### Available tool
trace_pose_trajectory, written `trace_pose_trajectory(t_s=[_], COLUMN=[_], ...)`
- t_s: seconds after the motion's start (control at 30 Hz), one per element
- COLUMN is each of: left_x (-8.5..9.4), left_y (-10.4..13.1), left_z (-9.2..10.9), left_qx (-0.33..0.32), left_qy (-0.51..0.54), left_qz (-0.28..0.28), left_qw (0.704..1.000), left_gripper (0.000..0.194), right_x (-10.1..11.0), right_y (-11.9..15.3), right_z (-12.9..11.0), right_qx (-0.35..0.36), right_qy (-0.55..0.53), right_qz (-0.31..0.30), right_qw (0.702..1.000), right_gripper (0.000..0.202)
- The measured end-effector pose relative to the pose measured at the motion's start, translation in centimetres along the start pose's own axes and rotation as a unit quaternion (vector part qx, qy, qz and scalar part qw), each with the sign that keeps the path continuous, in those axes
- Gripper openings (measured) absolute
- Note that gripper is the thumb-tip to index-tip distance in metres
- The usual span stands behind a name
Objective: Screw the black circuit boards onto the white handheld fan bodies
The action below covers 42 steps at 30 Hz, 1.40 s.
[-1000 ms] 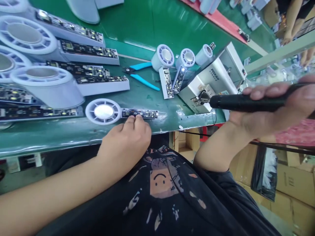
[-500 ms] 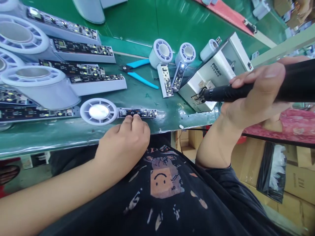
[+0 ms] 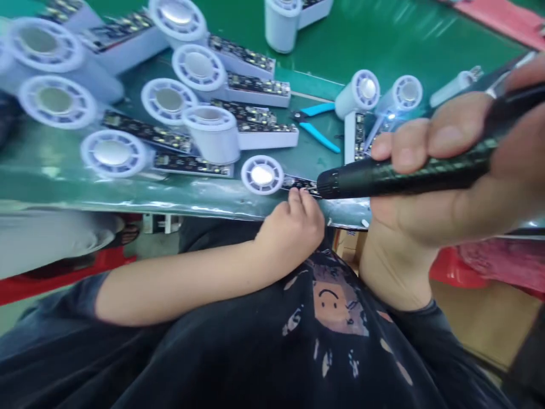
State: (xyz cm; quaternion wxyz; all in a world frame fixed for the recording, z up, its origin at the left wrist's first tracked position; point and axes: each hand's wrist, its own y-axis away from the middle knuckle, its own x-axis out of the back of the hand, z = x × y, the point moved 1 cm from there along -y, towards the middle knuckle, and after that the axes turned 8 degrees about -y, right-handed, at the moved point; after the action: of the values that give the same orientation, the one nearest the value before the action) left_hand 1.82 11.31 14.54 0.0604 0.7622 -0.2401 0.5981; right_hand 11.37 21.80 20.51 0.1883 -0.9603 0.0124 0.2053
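Observation:
My left hand (image 3: 296,221) has its fingers curled against the near edge of a circuit board (image 3: 293,183). That board lies in the narrow handle of a white housing with a round, ribbed end (image 3: 261,175), at the table's front edge. In my right hand (image 3: 447,165) is a black electric screwdriver (image 3: 374,179), held almost level with the fingers wrapped round it. Its front end is over the board's right end, close to my left fingertips; the bit and its contact with the board are hidden.
Several similar housings (image 3: 204,68) with exposed boards lie on the left of the green table (image 3: 204,196). Blue-handled cutters (image 3: 319,133) lie behind the board. Further right stand two housings, one (image 3: 406,94) with a lit board. A red stool (image 3: 455,270) is below on the right.
The screwdriver has left the screw feeder at the right and come left over the circuit board. My left hand stays on that board. The view has shifted left, showing more housings.

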Motion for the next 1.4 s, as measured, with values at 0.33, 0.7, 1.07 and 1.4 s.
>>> trace_pose_trajectory(t_s=[0.33, 0.7, 1.07, 1.4], left_x=[0.4, 0.4, 0.5, 0.8], left_y=[-0.5, -0.5, -0.7, -0.9], left_z=[0.0, 0.0, -0.6, -0.5], left_qx=[0.056, 0.044, 0.009, 0.008], left_qy=[0.059, 0.077, 0.145, 0.180], left_qz=[-0.068, -0.071, -0.141, -0.192], left_qw=[0.994, 0.994, 0.979, 0.965], left_gripper=[0.032, 0.030, 0.029, 0.035], right_x=[-2.7, -3.1, -3.2, -4.3], right_y=[2.3, 2.4, 2.7, 3.3], right_z=[3.8, 4.2, 4.8, 5.2], right_qx=[-0.041, -0.039, 0.005, -0.007], right_qy=[-0.015, -0.071, 0.039, 0.028], right_qz=[-0.060, -0.060, -0.125, -0.102], right_qw=[0.997, 0.995, 0.991, 0.994], right_gripper=[0.027, 0.020, 0.019, 0.038])
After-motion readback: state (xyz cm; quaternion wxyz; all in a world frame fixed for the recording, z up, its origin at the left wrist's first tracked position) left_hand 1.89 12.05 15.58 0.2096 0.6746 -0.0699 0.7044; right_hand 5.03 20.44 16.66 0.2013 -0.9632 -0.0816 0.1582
